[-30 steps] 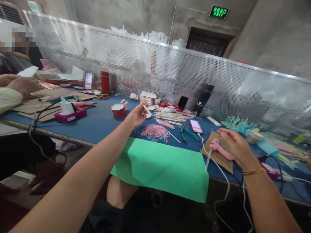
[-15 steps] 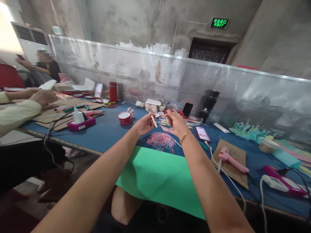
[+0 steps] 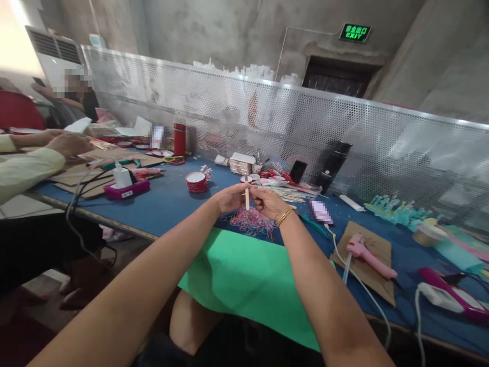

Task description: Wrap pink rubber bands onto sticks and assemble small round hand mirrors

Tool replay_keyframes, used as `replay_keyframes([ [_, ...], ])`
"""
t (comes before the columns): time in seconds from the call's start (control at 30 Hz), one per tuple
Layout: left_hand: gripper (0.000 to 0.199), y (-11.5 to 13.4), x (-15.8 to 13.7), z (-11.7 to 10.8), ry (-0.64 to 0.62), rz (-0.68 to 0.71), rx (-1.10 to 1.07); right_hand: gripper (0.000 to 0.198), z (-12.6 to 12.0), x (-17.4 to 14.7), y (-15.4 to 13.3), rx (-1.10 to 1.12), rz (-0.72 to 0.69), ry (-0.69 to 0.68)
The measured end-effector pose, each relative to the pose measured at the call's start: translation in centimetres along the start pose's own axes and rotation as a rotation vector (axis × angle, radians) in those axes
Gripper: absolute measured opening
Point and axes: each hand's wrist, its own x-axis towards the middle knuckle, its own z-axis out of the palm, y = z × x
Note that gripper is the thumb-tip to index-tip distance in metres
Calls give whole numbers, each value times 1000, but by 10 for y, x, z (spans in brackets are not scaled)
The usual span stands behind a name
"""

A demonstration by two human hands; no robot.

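Observation:
My left hand [image 3: 231,199] is closed in a pinch on a pale wooden craft stick [image 3: 247,199], which stands nearly upright between my two hands. My right hand [image 3: 268,202], with fingers curled and pinched, meets the stick from the right; whatever its fingertips hold is too small to make out. Under both hands lies a tangled heap of pink, purple and blue strings or loops [image 3: 250,223]. A green sheet [image 3: 244,280] covers my lap and reaches the table edge. Behind my right hand several more thin sticks [image 3: 292,194] lie loose.
On the blue table [image 3: 164,201] stand a red-sided round stack [image 3: 196,182] and a red bottle [image 3: 179,140]. A pink glue gun [image 3: 369,255] rests on cardboard [image 3: 382,285] at right, with a cable beside it. A co-worker's hands [image 3: 71,144] are at far left.
My hands have come together, the right one moving left and down to the stick. The stick has turned from slanted to nearly upright. The view has shifted slightly.

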Motion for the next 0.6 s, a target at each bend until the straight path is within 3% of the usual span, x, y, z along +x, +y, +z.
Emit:
replay_keyframes([
  [0.37,40,9,-7,14,-62,-63,65,40,1,3,3,209,77,-196],
  [0.43,38,18,-4,12,30,23,73,40,-4,4,0,268,41,-169],
  [0.5,33,29,4,6,208,156,157,38,-10,5,-6,316,-27,-75],
  [0.6,27,43,20,-12,482,263,559,37,-19,8,-14,350,-126,111],
])
